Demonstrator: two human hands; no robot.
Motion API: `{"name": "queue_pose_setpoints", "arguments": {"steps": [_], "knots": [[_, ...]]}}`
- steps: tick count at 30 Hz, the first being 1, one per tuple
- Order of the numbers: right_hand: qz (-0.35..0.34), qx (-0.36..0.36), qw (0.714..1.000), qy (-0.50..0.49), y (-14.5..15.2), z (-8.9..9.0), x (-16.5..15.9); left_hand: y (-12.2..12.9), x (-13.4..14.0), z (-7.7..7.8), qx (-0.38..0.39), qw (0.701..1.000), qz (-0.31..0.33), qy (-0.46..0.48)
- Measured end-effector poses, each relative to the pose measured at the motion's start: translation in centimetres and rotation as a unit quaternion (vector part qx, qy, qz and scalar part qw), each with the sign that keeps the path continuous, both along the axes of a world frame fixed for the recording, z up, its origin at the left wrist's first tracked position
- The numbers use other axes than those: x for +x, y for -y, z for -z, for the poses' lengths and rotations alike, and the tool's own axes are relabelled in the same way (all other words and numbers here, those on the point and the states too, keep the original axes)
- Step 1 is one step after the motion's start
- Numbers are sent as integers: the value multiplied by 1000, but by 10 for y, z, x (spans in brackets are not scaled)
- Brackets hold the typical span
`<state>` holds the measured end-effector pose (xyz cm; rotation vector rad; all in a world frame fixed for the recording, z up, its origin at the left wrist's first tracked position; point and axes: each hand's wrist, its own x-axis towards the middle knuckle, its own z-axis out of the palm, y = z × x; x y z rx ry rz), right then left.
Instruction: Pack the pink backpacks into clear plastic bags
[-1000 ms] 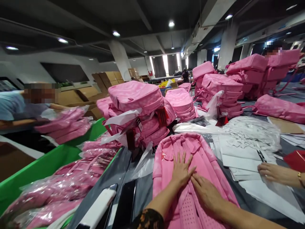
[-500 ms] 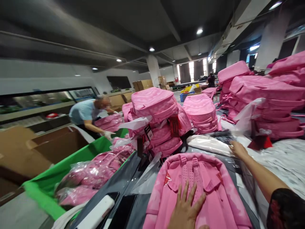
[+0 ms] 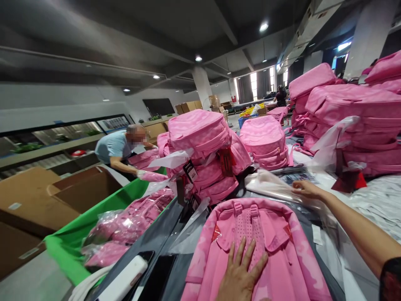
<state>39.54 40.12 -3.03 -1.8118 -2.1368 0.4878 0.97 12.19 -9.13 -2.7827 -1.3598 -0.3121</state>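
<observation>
A pink backpack [image 3: 216, 267] lies in front of me with its strap side up. My left hand [image 3: 241, 271] rests flat on its middle, fingers spread. Beyond the backpack's top right, my right hand [image 3: 305, 189] pinches the edge of a clear plastic bag [image 3: 266, 184] from a flat stack of such bags. Part of that plastic is lifted and blurred. Behind the backpack stands a pile of pink backpacks [image 3: 197, 133] with black and red hang tags.
At left, a green bin [image 3: 62, 255] holds bagged pink backpacks; a co-worker [image 3: 112, 146] bends over its far end. A white device [image 3: 125, 278] and a dark phone [image 3: 158, 276] lie left of my backpack. More backpacks [image 3: 354, 104] are piled at right. Cardboard boxes [image 3: 28, 196] stand far left.
My right hand has moved left, drawing the clear plastic's edge with it and lifting it. My left hand stays flat on the backpack. The co-worker's gloved hand now shows a pink bundle by the bin.
</observation>
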Motion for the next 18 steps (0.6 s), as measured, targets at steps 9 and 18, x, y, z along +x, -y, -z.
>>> {"name": "queue_pose_setpoints", "arguments": {"steps": [9, 18], "knots": [[136, 42, 990, 16, 25, 20, 17, -3, -5, 7, 19, 1000, 10, -18], [190, 172, 965, 52, 13, -18, -4, 2, -4, 4, 47, 999, 8, -7]]}}
